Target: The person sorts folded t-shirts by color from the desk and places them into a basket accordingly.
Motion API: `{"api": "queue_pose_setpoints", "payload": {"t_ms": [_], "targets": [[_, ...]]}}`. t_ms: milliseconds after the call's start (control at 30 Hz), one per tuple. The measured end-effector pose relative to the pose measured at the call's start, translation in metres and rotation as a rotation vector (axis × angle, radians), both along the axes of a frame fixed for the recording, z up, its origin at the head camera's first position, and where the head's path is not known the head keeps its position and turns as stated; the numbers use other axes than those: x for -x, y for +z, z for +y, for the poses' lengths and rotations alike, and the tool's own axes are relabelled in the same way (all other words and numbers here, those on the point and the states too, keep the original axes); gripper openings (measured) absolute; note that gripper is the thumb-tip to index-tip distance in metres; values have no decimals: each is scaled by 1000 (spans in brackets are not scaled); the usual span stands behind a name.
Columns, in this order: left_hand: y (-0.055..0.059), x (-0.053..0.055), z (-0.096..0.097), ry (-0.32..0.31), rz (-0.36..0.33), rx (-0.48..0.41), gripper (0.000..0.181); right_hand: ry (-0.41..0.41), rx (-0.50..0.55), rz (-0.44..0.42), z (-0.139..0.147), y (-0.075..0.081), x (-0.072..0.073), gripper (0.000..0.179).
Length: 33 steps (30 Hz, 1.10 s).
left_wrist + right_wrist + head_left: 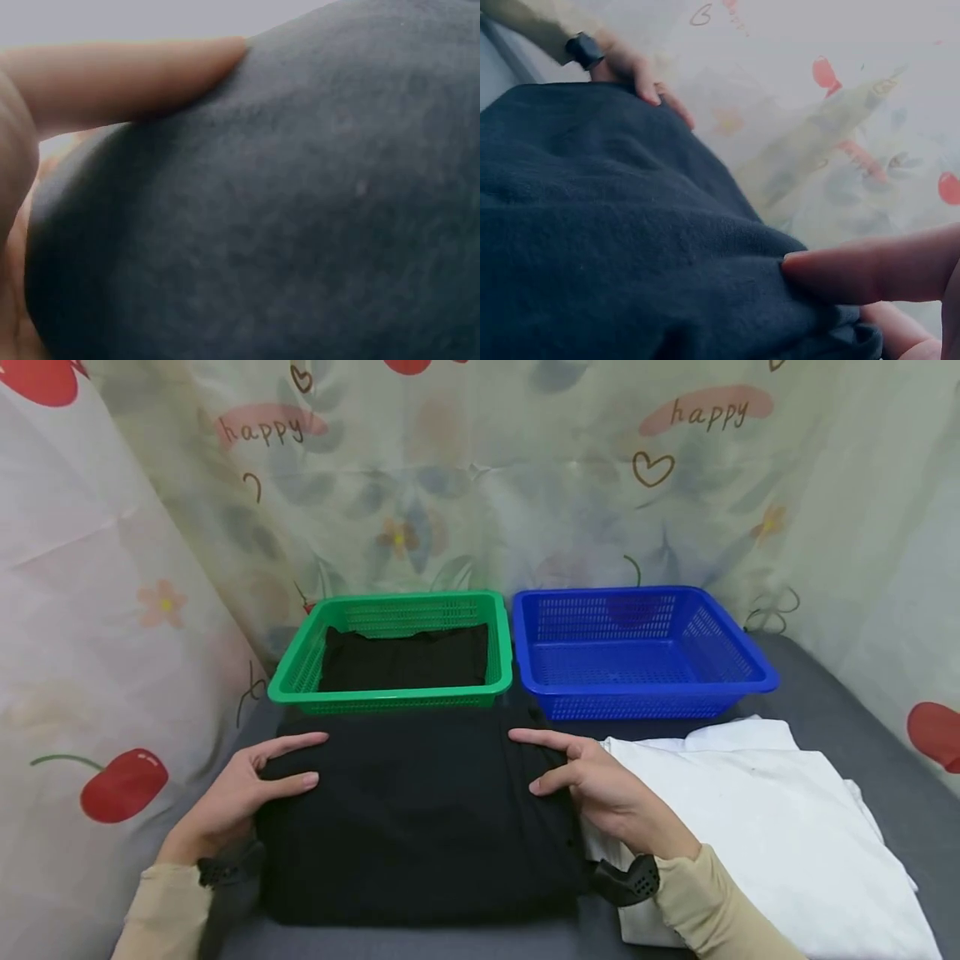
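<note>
A folded black garment (420,827) lies on the grey surface in front of me. My left hand (313,761) rests on its left edge, index finger and thumb lying straight on the cloth. On its right edge rests my right hand (525,762), laid the same way. In the left wrist view one straight finger (127,82) lies along the dark cloth (300,225). The right wrist view has a fingertip (870,268) pressing the cloth (630,240), with the left hand (641,75) at the far side.
A green basket (300,664) holding another black garment stands behind the folded one. A blue basket (750,660) stands to its right. A white garment (772,827) lies at the right, partly under my right wrist. Patterned curtains close in the back and sides.
</note>
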<state>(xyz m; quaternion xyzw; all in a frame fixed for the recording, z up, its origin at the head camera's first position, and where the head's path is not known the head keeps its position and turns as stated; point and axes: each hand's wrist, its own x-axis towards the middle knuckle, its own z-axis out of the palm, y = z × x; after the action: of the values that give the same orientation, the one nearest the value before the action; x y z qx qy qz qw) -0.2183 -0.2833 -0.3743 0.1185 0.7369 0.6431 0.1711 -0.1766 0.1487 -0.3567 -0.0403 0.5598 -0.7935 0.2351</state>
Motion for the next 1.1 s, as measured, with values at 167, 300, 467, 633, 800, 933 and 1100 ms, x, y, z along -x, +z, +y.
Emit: {"api": "queue_pose_setpoints", "payload": {"t_ms": [167, 300, 467, 633, 800, 933, 1100], "targets": [[14, 5, -1, -8, 62, 17, 52, 7, -50, 55, 5, 16, 5, 71], [26, 10, -1, -20, 100, 31, 51, 14, -69, 85, 8, 32, 9, 72], [45, 19, 1, -25, 151, 31, 50, 19, -78, 128, 11, 48, 20, 73], [66, 31, 4, -37, 179, 41, 51, 26, -102, 188, 17, 60, 40, 72], [85, 54, 7, -51, 198, 72, 54, 45, -98, 230, 23, 72, 67, 71], [98, 76, 9, -53, 218, 98, 56, 52, -76, 247, 25, 80, 89, 69], [111, 104, 11, -20, 240, 138, 56, 22, -82, 256, 21, 88, 117, 69]]}}
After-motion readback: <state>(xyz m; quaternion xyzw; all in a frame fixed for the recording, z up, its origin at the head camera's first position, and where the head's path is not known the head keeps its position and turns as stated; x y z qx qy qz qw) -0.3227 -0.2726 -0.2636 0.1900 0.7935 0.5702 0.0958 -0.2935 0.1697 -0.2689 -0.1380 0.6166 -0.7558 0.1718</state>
